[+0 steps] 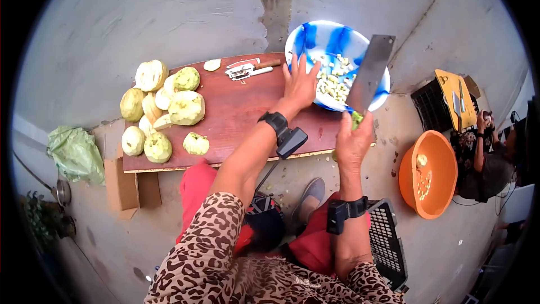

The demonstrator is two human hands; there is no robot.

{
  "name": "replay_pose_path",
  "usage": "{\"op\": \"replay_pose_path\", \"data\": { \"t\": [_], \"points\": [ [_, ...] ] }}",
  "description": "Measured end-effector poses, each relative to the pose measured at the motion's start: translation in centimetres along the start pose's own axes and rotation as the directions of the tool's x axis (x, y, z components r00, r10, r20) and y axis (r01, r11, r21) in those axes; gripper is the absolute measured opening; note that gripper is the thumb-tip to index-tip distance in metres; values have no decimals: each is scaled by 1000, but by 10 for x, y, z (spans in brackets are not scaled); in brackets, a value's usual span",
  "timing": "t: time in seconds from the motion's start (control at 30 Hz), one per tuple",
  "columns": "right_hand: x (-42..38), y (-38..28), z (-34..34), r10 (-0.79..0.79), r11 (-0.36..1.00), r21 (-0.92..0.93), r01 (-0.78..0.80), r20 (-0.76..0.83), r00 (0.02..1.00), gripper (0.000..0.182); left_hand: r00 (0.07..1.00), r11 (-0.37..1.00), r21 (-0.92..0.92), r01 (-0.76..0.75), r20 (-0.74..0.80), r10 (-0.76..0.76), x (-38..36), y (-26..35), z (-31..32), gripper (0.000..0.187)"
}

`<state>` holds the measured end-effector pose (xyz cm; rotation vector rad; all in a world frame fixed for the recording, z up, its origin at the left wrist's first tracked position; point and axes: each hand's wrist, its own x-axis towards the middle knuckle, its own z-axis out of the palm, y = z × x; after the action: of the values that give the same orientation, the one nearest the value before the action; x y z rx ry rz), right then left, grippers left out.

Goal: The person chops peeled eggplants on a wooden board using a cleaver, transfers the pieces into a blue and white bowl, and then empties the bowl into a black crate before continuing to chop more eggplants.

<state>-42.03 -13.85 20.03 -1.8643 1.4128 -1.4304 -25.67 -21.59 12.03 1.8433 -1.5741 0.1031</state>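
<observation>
My right hand grips the green handle of a wide cleaver, its blade pointing up over the right side of a blue and white basin. Pale diced pieces lie in the basin. At the basin's left rim is my left hand, fingers spread, holding nothing that I can see. Peeled, pale green round pieces are grouped on the left of the red-brown board. Peelers and a small wooden-handled knife lie near its back edge.
An orange basin with some pieces stands on the floor at right. Beyond it a person works beside a yellow board. A black crate is by my right leg. A green bag and cardboard box are at left.
</observation>
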Motion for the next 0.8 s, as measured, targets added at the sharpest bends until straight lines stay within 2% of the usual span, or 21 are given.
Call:
{"op": "replay_pose_path", "data": {
  "t": [0.03,0.13,0.17,0.27,0.3,0.43,0.53,0.57,0.63,0.67,0.73,0.8],
  "points": [
    [5,0,-8,88,996,-32,-86,38,995,36,1000,1000,-3,12,10,-12,-10,-2,3,41],
    [14,31,-8,166,986,18,-167,82,983,33,993,996,-82,29,-112,-38,-40,-3,-6,38],
    [14,33,-7,112,994,-6,-112,74,991,24,983,992,-125,0,-184,-23,-49,-3,-14,35],
    [8,6,-8,199,941,219,-258,258,945,18,967,995,-95,43,-245,-65,-79,-13,-42,40],
    [5,-6,-7,196,902,318,-292,300,933,15,964,994,-65,82,-249,-96,-91,-21,-52,43],
    [-8,-15,5,153,900,305,-312,449,880,15,931,944,100,315,-223,-287,-150,-74,-85,47],
    [-20,-21,11,162,912,222,-346,580,798,15,855,842,180,508,-222,-468,-193,-108,-113,55],
    [-25,-23,14,151,945,147,-292,594,790,17,825,793,234,562,-220,-520,-204,-115,-123,60],
    [-38,-20,23,67,975,133,-179,592,803,18,727,643,351,681,-217,-652,-217,-126,-142,74],
    [-43,-21,26,23,985,126,-121,592,806,19,688,598,360,716,-219,-692,-220,-132,-148,76],
    [-50,-32,26,17,985,123,-120,622,783,20,599,497,376,782,-230,-767,-225,-142,-161,81],
    [-57,-35,31,10,983,131,-126,652,758,20,531,460,365,809,-119,-839,-230,-149,-170,88]
  ]
}}
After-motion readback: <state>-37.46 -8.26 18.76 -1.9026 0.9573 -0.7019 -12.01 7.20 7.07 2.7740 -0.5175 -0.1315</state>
